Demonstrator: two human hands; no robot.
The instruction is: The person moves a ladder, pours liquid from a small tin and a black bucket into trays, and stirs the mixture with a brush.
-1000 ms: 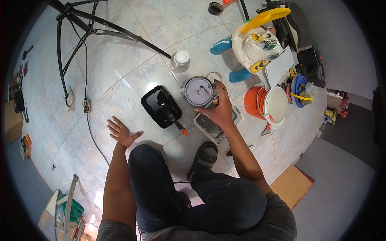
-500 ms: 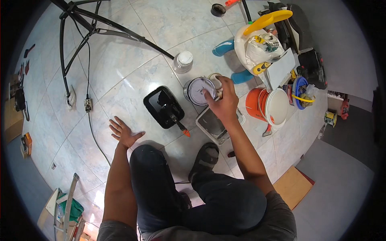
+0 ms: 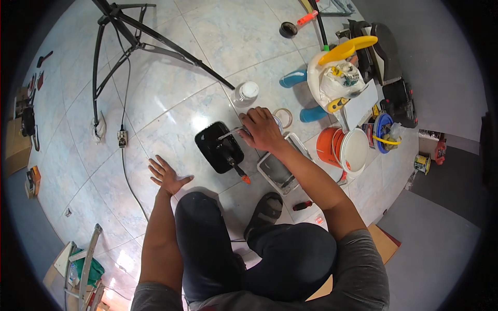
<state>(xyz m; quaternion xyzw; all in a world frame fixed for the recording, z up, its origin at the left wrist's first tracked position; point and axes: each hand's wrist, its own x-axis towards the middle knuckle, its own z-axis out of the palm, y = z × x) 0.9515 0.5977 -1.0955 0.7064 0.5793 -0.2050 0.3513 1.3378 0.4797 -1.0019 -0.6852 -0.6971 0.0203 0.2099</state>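
Observation:
My left hand (image 3: pixel 170 177) has its fingers spread and holds nothing, left of my knee. My right hand (image 3: pixel 262 128) is closed on a thin grey flat piece (image 3: pixel 231 133), seen nearly edge-on, whose end reaches over a black paint tray (image 3: pixel 201 150); whether it is the can's lid I cannot tell. Dark liquid lies in the tray, and a paintbrush (image 3: pixel 237 170) with an orange handle tip rests across its near edge. Under my right hand is a can (image 3: pixel 278 125), mostly hidden, with only part of its rim showing.
A clear jar with a white lid (image 3: pixel 248 92) stands beyond my right hand, beside a tape roll (image 3: pixel 283 118). A grey-stained tray (image 3: pixel 280 168) lies under my right forearm. Farther right are an orange bucket (image 3: pixel 330 146) and a stool (image 3: pixel 316 70). Black stand legs (image 3: pixel 171 51) reach in from the left.
My right hand has moved left across the can and now holds the thin grey piece over the black tray's edge. The can's grey top is now hidden. My left hand stays spread.

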